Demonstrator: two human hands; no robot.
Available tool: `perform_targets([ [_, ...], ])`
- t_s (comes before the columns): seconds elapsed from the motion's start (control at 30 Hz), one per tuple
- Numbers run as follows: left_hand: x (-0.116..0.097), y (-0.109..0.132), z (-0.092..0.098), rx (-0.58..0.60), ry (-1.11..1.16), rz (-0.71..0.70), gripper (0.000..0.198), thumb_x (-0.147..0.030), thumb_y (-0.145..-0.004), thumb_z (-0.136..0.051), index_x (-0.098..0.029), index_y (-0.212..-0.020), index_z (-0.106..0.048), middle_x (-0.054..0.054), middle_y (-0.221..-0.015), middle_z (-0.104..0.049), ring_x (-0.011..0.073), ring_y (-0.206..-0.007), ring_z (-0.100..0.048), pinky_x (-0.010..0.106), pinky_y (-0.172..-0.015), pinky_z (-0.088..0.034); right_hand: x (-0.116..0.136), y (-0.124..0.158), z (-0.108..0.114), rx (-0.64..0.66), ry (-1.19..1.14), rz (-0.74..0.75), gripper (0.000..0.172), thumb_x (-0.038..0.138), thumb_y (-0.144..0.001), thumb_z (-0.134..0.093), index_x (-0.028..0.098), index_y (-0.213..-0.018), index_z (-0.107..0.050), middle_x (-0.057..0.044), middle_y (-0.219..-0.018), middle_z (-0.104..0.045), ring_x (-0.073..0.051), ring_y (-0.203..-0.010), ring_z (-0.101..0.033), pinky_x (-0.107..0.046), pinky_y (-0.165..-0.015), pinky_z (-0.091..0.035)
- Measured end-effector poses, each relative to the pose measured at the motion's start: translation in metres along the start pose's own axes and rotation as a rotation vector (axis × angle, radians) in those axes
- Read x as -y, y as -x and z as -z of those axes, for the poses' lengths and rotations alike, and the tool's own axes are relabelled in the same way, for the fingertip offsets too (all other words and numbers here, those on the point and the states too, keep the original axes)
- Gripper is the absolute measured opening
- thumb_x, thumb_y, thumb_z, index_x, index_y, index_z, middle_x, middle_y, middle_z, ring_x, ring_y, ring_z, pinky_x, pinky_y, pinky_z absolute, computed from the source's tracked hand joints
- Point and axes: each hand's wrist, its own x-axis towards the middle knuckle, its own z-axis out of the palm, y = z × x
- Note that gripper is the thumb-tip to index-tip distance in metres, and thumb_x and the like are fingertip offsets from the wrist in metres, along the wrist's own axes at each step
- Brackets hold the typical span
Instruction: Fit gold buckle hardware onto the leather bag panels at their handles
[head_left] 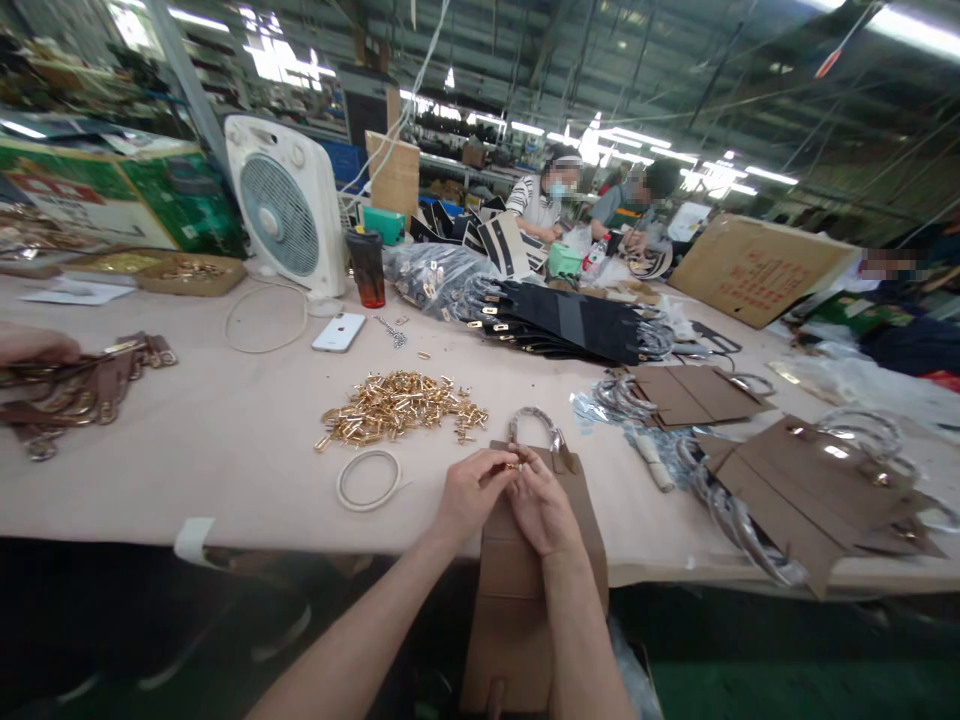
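Note:
My left hand (pixel 472 492) and my right hand (pixel 541 508) meet over a brown bag panel (pixel 510 570). Their fingertips are closed in a pinch around a small gold metal fitting (pixel 514 465); the fingers partly cover it. The panel hangs over the table's front edge, and my right forearm lies across it. Just beyond my fingers stands a plastic-wrapped handle loop (pixel 534 415) at the panel's far end. A heap of small gold fittings (pixel 401 405) lies to the left, with a roll of tape (pixel 369 480) nearer to me.
Stacked brown bag panels (pixel 810 490) with wrapped handles lie on the right. Black straps (pixel 570 315), a phone (pixel 339 332), a dark cup (pixel 367 270) and a white fan (pixel 289 205) stand farther back. Another person's hand (pixel 34 345) holds brown straps (pixel 97 385) at left.

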Motion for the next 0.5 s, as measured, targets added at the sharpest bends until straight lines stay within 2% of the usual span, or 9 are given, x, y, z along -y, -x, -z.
perform_targets([
  [0.17, -0.001, -0.001, 0.001, 0.035, 0.066, 0.013, 0.019, -0.023, -0.094, -0.07, -0.023, -0.11, -0.079, 0.006, -0.108, -0.081, 0.0199, -0.099, -0.076, 0.032, -0.094, -0.06, -0.001, 0.002, 0.0, 0.004, -0.04, -0.03, 0.026, 0.029, -0.079, -0.087, 0.03, -0.103, -0.077, 0.001, -0.109, -0.075, -0.014, -0.096, -0.069, -0.027, -0.09, -0.056],
  [0.23, 0.0, -0.001, 0.001, 0.053, 0.096, 0.05, 0.022, -0.026, -0.095, -0.069, -0.023, -0.115, -0.079, 0.007, -0.111, -0.08, 0.0203, -0.1, -0.076, 0.032, -0.094, -0.06, -0.004, 0.002, 0.0, -0.043, -0.002, 0.05, 0.023, 0.034, -0.083, -0.084, 0.03, -0.105, -0.077, 0.0, -0.108, -0.075, -0.015, -0.096, -0.068, -0.028, -0.089, -0.055],
  [0.4, 0.006, -0.001, 0.002, 0.055, 0.156, 0.141, 0.034, -0.035, -0.097, -0.068, -0.022, -0.128, -0.074, 0.008, -0.12, -0.078, 0.021, -0.103, -0.076, 0.032, -0.094, -0.062, -0.012, -0.001, 0.004, -0.251, 0.234, 0.381, 0.023, 0.042, -0.086, -0.081, 0.026, -0.103, -0.08, -0.004, -0.112, -0.074, -0.021, -0.103, -0.066, -0.037, -0.094, -0.053],
  [0.5, 0.008, -0.001, 0.002, 0.051, 0.178, 0.162, 0.037, -0.037, -0.096, -0.069, -0.021, -0.128, -0.074, 0.009, -0.122, -0.078, 0.0225, -0.106, -0.076, 0.035, -0.096, -0.062, -0.011, 0.001, 0.003, -0.229, 0.464, 0.429, 0.025, 0.043, -0.088, -0.078, 0.026, -0.106, -0.082, -0.006, -0.117, -0.074, -0.023, -0.111, -0.065, -0.04, -0.102, -0.051],
])
